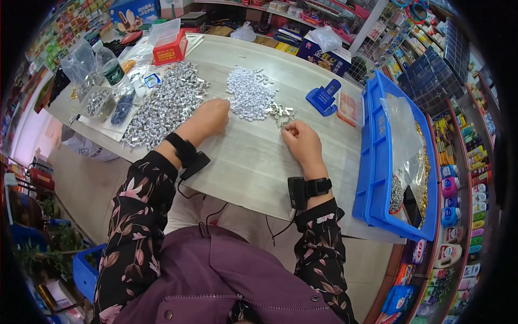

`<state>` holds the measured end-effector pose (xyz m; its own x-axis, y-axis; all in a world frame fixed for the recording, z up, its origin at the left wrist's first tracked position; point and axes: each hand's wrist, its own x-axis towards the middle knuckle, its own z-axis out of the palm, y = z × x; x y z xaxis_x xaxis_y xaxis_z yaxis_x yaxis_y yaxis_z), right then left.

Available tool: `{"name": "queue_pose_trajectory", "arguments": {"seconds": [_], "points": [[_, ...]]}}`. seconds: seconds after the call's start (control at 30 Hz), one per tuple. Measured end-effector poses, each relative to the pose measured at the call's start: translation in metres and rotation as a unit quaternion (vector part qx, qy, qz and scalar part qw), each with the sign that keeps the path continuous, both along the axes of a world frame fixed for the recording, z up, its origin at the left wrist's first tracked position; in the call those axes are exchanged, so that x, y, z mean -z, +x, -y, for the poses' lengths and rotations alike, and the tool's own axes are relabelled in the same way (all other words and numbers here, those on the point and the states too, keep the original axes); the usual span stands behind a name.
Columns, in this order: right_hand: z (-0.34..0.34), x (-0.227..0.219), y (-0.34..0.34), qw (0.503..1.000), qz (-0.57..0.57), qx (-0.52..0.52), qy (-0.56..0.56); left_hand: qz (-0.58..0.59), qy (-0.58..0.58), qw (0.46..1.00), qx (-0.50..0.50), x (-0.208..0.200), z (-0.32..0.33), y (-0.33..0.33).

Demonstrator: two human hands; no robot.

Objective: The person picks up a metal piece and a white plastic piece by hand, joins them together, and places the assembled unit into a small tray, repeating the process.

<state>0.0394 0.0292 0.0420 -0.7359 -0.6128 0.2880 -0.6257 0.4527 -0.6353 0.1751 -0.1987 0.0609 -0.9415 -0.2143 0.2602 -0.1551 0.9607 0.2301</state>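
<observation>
Left hand [216, 115] curls palm-down by the white pieces [249, 93] mid-table; right hand's [304, 141] fingertips meet at the metallic pieces [282, 113] beside them. Can't tell whether either grips anything! Pale table [248, 167], colourful bottles [449, 186] shelved right.

Pink-flowered black sleeves [132, 221] flank a purple garment [237, 270] with a zip [205, 296] and round snaps [168, 314]; forward of the garment, black wristbands [319, 187] carry boxy black modules [297, 193].

Got a loose heap of tiny white pieces [251, 96] at 12 o'clock, a small silvery cluster [281, 113] just beside its 4 o'clock edge, plus a big silver spread [164, 105] at its 9.
</observation>
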Motion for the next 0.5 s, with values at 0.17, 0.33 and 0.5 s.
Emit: {"name": "queue_pose_trajectory", "arguments": {"seconds": [0.17,0.33,0.5], "points": [[-0.001,0.001,-0.003,0.999,0.052,0.009,-0.01,-0.05,0.345,0.937,-0.014,-0.022,-0.029,0.023],[0.005,-0.01,0.008,0.996,-0.001,0.058,0.074,-0.068,0.645,0.761,0.013,-0.01,-0.057,0.035],[0.007,-0.003,0.006,0.995,-0.048,0.055,0.072,-0.011,0.673,0.739,-0.007,0.004,-0.074,0.037]]}}
